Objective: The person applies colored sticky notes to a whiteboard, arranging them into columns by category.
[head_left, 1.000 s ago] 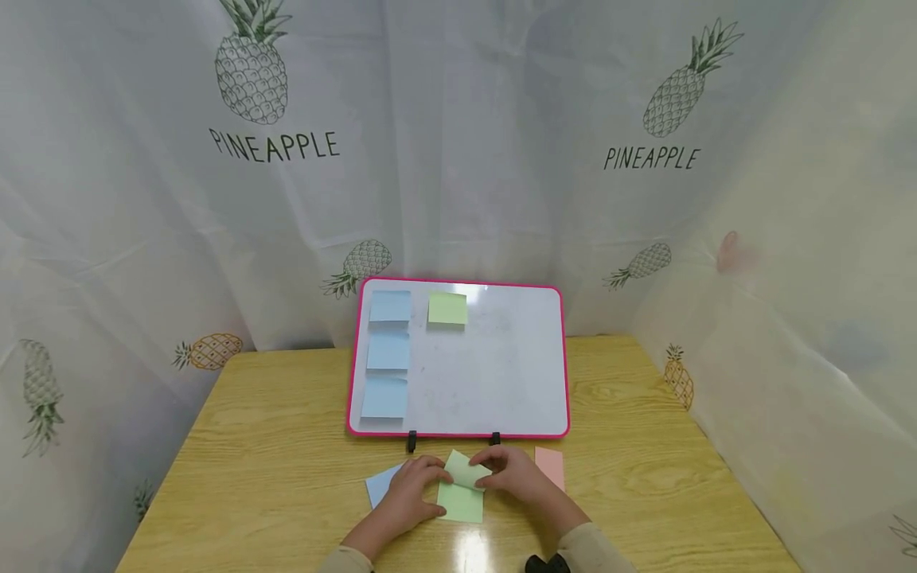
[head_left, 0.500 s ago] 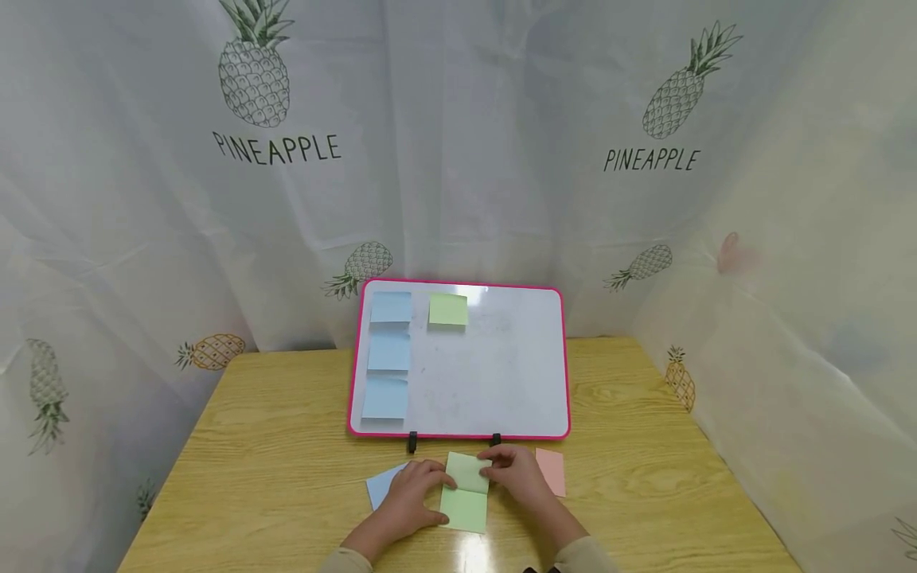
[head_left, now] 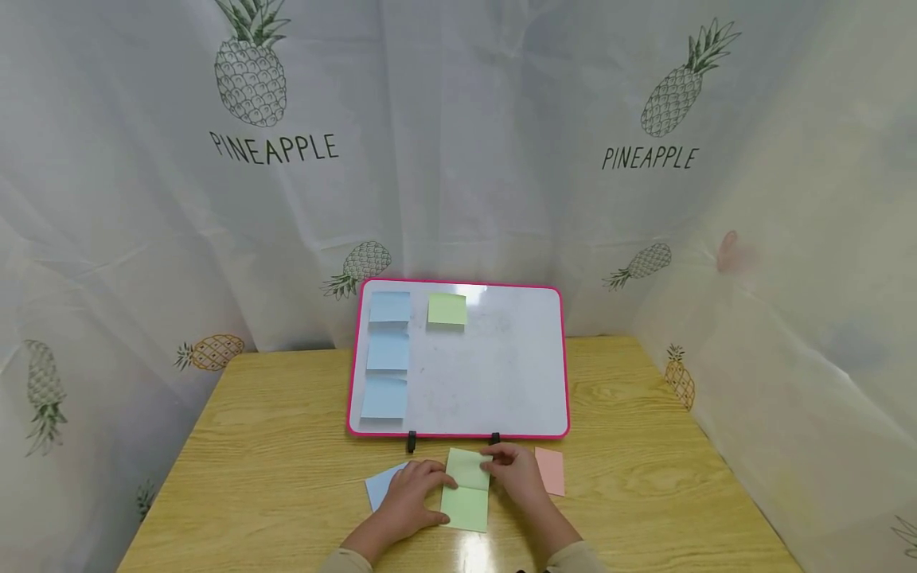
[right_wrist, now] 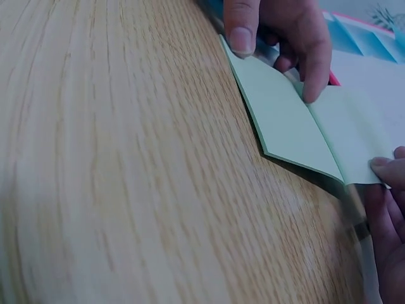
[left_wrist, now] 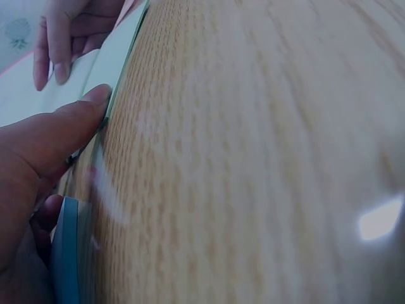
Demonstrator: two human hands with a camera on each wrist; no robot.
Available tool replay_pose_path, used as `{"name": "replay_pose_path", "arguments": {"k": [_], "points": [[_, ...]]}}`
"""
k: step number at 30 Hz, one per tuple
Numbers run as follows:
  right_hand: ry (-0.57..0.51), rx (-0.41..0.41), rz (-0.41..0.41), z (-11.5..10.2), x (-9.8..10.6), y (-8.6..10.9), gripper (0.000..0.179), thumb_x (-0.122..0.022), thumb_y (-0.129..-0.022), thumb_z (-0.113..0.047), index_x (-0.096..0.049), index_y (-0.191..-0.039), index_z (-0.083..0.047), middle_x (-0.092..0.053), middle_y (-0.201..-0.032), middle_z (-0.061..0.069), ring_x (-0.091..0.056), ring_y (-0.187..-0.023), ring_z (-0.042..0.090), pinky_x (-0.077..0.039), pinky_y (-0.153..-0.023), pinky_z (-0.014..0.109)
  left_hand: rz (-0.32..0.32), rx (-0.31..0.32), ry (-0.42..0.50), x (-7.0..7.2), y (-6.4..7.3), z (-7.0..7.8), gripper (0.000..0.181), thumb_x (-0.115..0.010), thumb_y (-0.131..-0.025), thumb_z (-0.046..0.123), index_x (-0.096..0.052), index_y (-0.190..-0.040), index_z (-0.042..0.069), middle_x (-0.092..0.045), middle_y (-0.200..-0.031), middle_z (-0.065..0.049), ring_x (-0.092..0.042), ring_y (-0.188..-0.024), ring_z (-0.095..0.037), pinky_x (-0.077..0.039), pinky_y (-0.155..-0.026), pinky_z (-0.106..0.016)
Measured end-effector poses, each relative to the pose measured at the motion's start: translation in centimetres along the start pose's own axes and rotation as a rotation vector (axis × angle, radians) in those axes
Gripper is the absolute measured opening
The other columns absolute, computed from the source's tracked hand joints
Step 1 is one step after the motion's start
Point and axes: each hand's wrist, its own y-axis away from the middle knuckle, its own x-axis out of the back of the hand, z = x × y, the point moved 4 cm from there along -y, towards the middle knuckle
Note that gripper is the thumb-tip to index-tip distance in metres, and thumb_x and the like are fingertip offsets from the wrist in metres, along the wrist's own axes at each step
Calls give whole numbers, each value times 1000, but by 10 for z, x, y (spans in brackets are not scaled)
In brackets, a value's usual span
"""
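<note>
A light green sticky note pad (head_left: pixel 466 511) lies on the table, its top sheet (head_left: pixel 466 469) folded back away from the person. My left hand (head_left: pixel 410 500) holds the pad by its left side, thumb on the near corner and index finger at the fold. With thumb and fingertips, my right hand (head_left: pixel 517 476) pinches the raised sheet at its right edge. In the right wrist view that sheet (right_wrist: pixel 351 130) stands up from the pad (right_wrist: pixel 285 117) along the crease. Partly hidden by the left hand is a blue sticky note pad (head_left: pixel 378 487).
Behind the hands stands a pink-rimmed whiteboard (head_left: pixel 494 366) on black feet (head_left: pixel 411 442). Three blue notes (head_left: pixel 388 351) run down its left side; one green note (head_left: pixel 447 309) is at the top. A pink sticky note pad (head_left: pixel 550 471) lies right of the right hand.
The green top sheet has been lifted and swung back, from curled over the pad to nearly flat beyond it. The right hand moved slightly right with it; the left hand stayed on the pad.
</note>
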Motion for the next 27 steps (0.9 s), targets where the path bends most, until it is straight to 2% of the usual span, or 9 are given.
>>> {"name": "replay_pose_path", "arguments": {"k": [6, 16, 24, 27], "points": [[-29, 9, 48, 2, 0, 1, 16, -79, -79, -1, -76, -94, -3, -63, -83, 3, -56, -75, 15, -50, -62, 22, 9, -3, -3, 1, 1, 2, 43, -83, -75, 41, -64, -113, 36, -52, -128, 8, -45, -112, -18, -38, -92, -50], [-84, -25, 131, 0, 2, 2, 16, -79, -78, 1, -75, -94, 0, -66, -89, 8, -58, -78, 15, -51, -65, 20, 35, -20, -2, -1, 0, 3, 44, -83, -74, 40, -63, -113, 36, -52, -128, 10, -45, -110, -16, -38, -90, -46], [-158, -56, 137, -4, 3, -2, 16, -76, -78, 7, -73, -94, 6, -66, -89, 12, -58, -77, 15, -51, -64, 20, 42, -13, -24, 0, 1, 2, 46, -83, -74, 40, -63, -115, 35, -52, -130, 7, -45, -112, -18, -39, -90, -47], [-156, -63, 142, -6, 2, -3, 16, -77, -79, 5, -73, -95, 4, -66, -88, 10, -58, -77, 15, -51, -64, 19, 44, -10, -16, 0, 2, 2, 47, -83, -74, 39, -62, -116, 35, -52, -130, 8, -45, -112, -18, -38, -91, -48]]}}
